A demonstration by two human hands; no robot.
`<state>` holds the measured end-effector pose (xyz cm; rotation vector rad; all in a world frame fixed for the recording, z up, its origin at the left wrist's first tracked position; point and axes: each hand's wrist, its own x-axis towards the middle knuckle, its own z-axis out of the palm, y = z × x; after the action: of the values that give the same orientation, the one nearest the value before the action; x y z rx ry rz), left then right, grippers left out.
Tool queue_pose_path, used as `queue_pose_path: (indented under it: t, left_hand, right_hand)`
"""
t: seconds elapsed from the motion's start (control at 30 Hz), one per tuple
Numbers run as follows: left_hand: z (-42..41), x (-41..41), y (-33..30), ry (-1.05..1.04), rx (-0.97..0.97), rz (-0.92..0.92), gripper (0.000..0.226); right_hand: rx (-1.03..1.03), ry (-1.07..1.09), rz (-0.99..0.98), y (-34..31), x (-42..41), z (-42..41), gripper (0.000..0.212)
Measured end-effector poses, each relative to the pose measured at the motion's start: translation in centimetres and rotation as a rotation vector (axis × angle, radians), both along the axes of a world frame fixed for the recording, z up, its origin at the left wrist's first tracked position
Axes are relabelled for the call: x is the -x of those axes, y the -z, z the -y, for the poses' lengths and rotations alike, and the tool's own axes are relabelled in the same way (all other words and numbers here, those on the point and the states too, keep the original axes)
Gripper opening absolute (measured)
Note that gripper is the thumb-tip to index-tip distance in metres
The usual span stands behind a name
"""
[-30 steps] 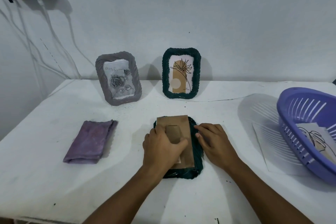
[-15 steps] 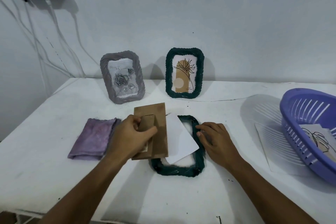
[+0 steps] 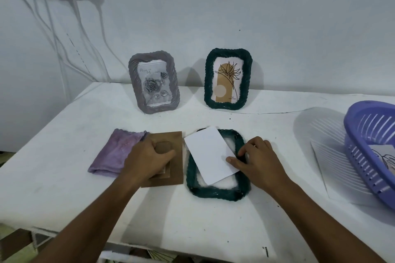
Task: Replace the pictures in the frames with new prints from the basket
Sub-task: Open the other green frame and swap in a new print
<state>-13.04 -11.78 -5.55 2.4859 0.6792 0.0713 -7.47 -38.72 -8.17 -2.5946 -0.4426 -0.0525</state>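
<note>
- Three frames on the white table [image 3: 64,188]: a grey one [image 3: 154,85] and a dark green one [image 3: 228,79] stand upright at the back by the wall, and a second green frame [image 3: 218,190] lies face down in front.
- Left hand [image 3: 147,158] grips the stand flap of the brown backing board [image 3: 173,166], fingers curled round it. Board sits flat just left of the lying frame, its edge overlapping the purple cloth [image 3: 116,153].
- Right hand [image 3: 259,162] rests on the frame's right edge, fingertips pinching the corner of the white print [image 3: 210,156], which lies tilted, blank side up, across the opening.
- Purple basket [image 3: 363,156] is far right, on a sheet of paper [image 3: 333,168], with a line-drawing print [image 3: 384,156] inside.
</note>
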Motion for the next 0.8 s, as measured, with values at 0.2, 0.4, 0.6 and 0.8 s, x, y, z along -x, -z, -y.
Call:
queue_pose_path:
  t: [0.2, 0.4, 0.6, 0.8]
  left_hand:
    - [-0.1, 0.4, 0.9, 0.051, -0.025, 0.012, 0.075]
    - [2.5, -0.4, -0.6, 0.215, -0.378, 0.015, 0.062]
    - [4.9, -2.3, -0.4, 0.392, -0.388, -0.092, 0.055]
    - [5.5, -2.8, -1.1, 0.368, -0.276, -0.130, 0.057]
  right_hand:
    - [0.106, -0.004, -0.015, -0.7, 0.6, -0.2, 0.040]
    - [0.122, 0.037, -0.026, -0.8, 1.1, -0.5, 0.034]
    - [0.047, 0.087, -0.081, -1.0, 1.4, -0.9, 0.028]
    - [-0.121, 0.070, -0.037, -0.8, 2.2, -0.9, 0.018]
